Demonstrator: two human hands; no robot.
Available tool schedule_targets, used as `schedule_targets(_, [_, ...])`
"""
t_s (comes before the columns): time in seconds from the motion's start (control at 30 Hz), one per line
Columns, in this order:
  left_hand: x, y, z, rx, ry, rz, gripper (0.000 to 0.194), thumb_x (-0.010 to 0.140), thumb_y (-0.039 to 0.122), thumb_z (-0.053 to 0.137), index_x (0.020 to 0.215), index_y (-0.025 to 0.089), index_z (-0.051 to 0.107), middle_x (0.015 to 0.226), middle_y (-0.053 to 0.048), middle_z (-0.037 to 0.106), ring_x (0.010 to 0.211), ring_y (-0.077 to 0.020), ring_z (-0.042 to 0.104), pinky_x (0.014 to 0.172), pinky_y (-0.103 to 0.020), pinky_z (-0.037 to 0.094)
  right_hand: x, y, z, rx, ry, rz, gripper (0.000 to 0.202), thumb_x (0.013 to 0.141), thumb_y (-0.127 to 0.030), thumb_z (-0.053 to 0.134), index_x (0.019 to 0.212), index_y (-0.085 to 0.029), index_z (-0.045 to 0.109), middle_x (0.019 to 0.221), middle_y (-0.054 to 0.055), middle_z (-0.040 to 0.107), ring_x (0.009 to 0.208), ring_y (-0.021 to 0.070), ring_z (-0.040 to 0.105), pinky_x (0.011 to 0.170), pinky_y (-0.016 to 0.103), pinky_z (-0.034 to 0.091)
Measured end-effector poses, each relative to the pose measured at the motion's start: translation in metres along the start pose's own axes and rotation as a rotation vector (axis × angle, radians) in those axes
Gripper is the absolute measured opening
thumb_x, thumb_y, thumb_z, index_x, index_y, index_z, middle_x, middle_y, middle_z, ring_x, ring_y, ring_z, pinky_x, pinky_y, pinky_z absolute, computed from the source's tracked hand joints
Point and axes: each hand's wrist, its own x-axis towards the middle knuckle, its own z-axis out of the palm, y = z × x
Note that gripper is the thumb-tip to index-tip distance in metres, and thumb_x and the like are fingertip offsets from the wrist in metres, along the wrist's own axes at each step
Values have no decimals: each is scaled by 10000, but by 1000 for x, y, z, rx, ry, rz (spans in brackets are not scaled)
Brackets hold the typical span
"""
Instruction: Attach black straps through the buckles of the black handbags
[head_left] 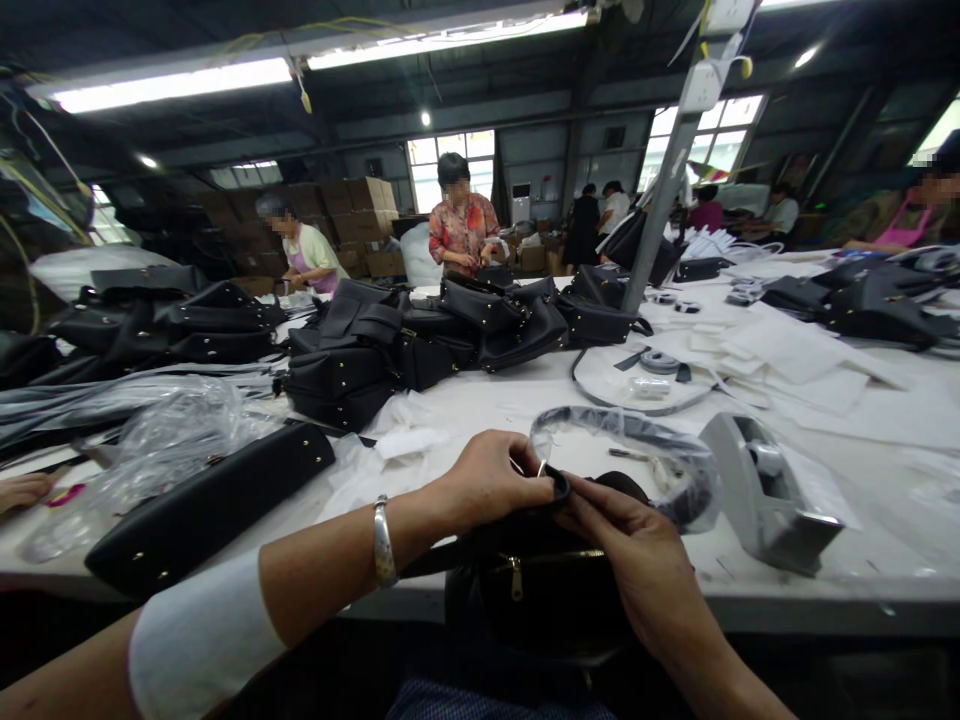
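Note:
A black handbag with a gold zipper rests at the table's front edge, close to my body. Above its zipper, my left hand pinches a dark strap, with a small gold metal piece by the fingertips. My right hand grips the same strap from the other side, its fingertips meeting those of the left. Just beyond my hands lies a handle wrapped in clear plastic. The exact hold of the fingers on the gold piece is partly hidden.
A grey tape dispenser stands at the right. Black bags are heaped across the table, and another bag lies at the left beside crumpled plastic. A metal post rises behind. A co-worker's hand shows at far left.

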Motion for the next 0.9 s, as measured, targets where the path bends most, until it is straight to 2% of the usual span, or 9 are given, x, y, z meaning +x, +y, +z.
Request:
schedule_targets(0.17, [-5, 4, 4, -76, 24, -16, 134, 666, 250, 712, 685, 154, 621, 605, 38, 584, 577, -105, 514, 515, -198, 361, -1, 6, -2, -288, 48, -138, 299, 835, -430, 717, 1093, -293, 778, 1027, 24, 794, 906, 270, 750, 873, 405, 597])
schedule_targets(0.27, [-9, 6, 1, -101, 28, -35, 147, 699, 262, 717, 704, 143, 631, 632, 28, 598, 603, -110, 526, 540, -204, 365, -1, 4, -4, -455, 21, -306, 274, 915, -355, 618, 1155, -325, 747, 1123, 9, 768, 987, 255, 731, 934, 399, 569])
schedule_targets(0.37, [-13, 9, -7, -195, -94, -100, 235, 784, 362, 702, 788, 129, 668, 678, 13, 621, 627, -113, 540, 583, -214, 385, 2, -4, -7, -591, -29, -494, 278, 956, -295, 556, 1166, -318, 737, 1193, 11, 733, 1131, 229, 665, 1044, 378, 496])
schedule_targets(0.43, [-16, 11, -12, -275, -187, -126, 329, 837, 456, 666, 839, 127, 683, 704, 9, 627, 629, -110, 534, 604, -219, 391, 7, -11, -10, -695, -24, -591, 307, 960, -271, 539, 1217, -301, 705, 1215, 33, 711, 1159, 228, 641, 1057, 386, 481])
schedule_targets(0.5, [-19, 12, -16, -340, -223, -115, 403, 857, 527, 639, 858, 127, 687, 723, 3, 634, 638, -114, 538, 619, -226, 397, 14, -19, -12, -815, -33, -694, 372, 948, -212, 512, 1281, -281, 662, 1295, 63, 658, 1162, 236, 633, 1040, 399, 492])
schedule_targets(0.6, [-20, 10, -20, -426, -239, -57, 463, 865, 576, 620, 895, 122, 707, 787, -29, 676, 707, -142, 581, 687, -250, 425, 28, -32, -15, -935, -192, -786, 465, 914, -135, 479, 1340, -269, 607, 1472, 79, 517, 1117, 225, 657, 1013, 388, 511])
schedule_targets(0.7, [-19, 3, -24, -554, -267, -49, 511, 836, 599, 653, 974, 113, 729, 894, -85, 716, 809, -183, 629, 790, -295, 451, 45, -44, -14, -972, -419, -760, 468, 911, -136, 484, 1351, -268, 574, 1527, 86, 457, 920, 166, 713, 938, 342, 547])
schedule_targets(0.8, [-20, -5, -30, -652, -278, -79, 553, 820, 606, 672, 1023, 95, 733, 996, -138, 720, 879, -209, 652, 863, -331, 459, 60, -54, -11, -992, -551, -753, 369, 900, -153, 500, 1229, -252, 634, 1472, 83, 528, 922, 171, 713, 881, 320, 553])
schedule_targets(0.9, [-23, -15, -40, -673, -218, -134, 521, 881, 587, 609, 1083, 122, 728, 1081, -140, 709, 922, -192, 656, 881, -315, 451, 69, -62, -7, -1056, -575, -705, 320, 918, -206, 487, 1203, -236, 629, 1183, 75, 726, 934, 210, 717, 811, 322, 549])
